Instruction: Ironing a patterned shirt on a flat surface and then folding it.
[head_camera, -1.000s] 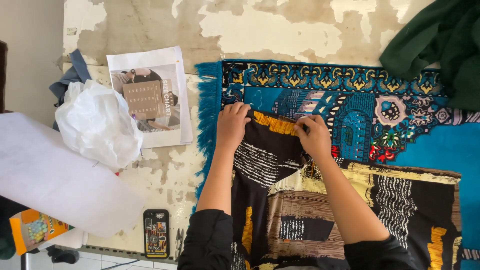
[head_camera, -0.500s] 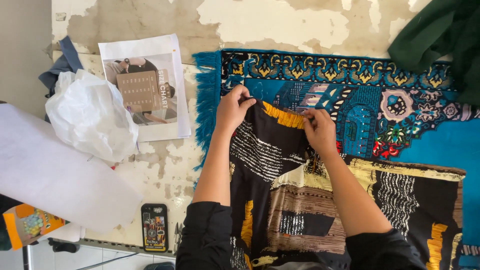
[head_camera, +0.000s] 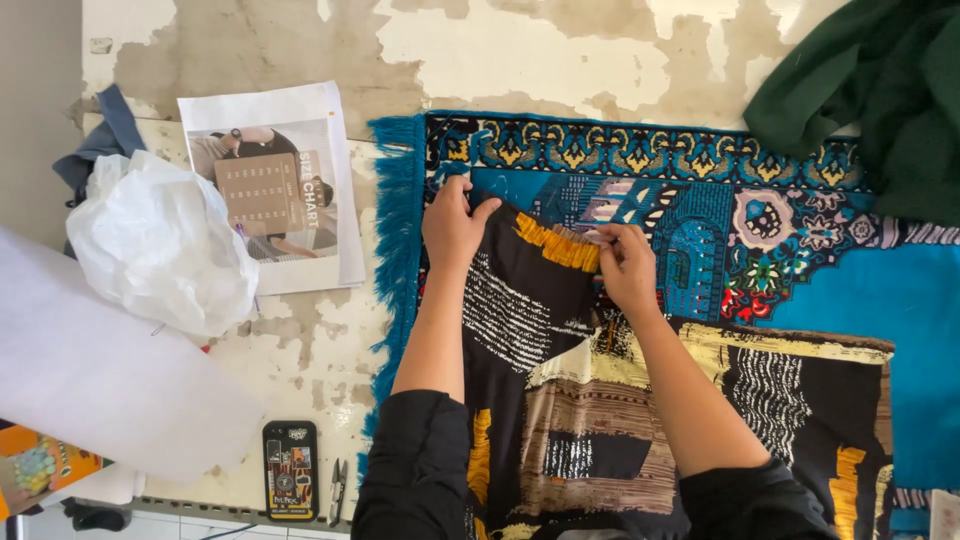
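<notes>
A black patterned garment (head_camera: 560, 400) with white, tan and yellow patches lies spread on a blue ornate rug (head_camera: 850, 300). My left hand (head_camera: 452, 225) pinches the garment's top edge at its left corner. My right hand (head_camera: 628, 268) grips the same edge at the right, beside a yellow gathered waistband (head_camera: 556, 243) that runs between the two hands. Both arms wear black sleeves pushed up to the elbows.
A printed sheet with a chart (head_camera: 270, 185) and a crumpled white plastic bag (head_camera: 160, 245) lie to the left on the worn table (head_camera: 300, 360). A phone (head_camera: 290, 470) and small snips (head_camera: 337, 490) sit near the front edge. Dark green cloth (head_camera: 870, 100) is at top right.
Both hands have kept hold of the garment's top edge and drawn it a little farther up the rug. The yellow waistband now shows more fully between them.
</notes>
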